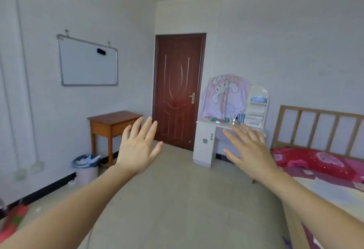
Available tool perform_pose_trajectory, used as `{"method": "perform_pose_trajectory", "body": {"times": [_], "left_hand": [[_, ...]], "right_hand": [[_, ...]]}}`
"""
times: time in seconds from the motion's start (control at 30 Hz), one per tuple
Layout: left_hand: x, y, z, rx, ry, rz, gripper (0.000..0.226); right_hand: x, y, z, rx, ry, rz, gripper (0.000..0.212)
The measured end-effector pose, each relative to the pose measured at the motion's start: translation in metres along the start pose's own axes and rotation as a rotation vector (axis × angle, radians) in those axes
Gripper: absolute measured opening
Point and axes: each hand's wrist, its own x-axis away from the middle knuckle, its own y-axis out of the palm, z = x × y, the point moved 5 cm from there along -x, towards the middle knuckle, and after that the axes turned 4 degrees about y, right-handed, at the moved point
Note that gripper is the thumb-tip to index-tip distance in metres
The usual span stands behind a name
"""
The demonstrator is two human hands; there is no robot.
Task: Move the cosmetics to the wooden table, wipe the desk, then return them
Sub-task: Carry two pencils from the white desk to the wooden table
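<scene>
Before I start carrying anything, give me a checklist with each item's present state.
1. Left hand free: ok, open and holding nothing.
2. Right hand free: ok, open and holding nothing.
3. Cosmetics on the desk: ok, small items sit on its top.
4. Room on the wooden table: ok, bare wood shows across the top.
5. Floor between desk and table passable: ok.
6. Wiping cloth at hand: cannot tell, none in view.

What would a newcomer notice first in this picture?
The left hand and the right hand spread open in the foreground, holding nothing. Behind them a dark red door stands in the far wall, with the wooden table to its left and the white desk with small cosmetics to its right.
</scene>
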Motion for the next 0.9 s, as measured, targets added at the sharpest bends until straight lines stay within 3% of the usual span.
{"method": "perform_pose_trajectory", "body": {"times": [0.17, 0.37, 0.63, 0.9], "left_hand": [[0.001, 0.031, -0.028, -0.028, 0.001, -0.021, 0.063], [-0.027, 0.070, -0.098, 0.029, -0.065, -0.030, 0.075], [-0.083, 0.135, -0.200, 0.169, -0.165, -0.026, 0.082], [-0.126, 0.225, -0.227, 0.221, -0.082, -0.067, 0.082]], "right_hand": [[-0.019, 0.052, -0.010, 0.001, -0.043, -0.058, 0.053], [-0.082, 0.090, -0.045, 0.055, -0.138, 0.092, 0.050], [-0.168, 0.148, -0.084, 0.108, -0.163, 0.171, 0.052], [-0.224, 0.207, -0.064, 0.215, -0.133, 0.130, 0.053]]}}
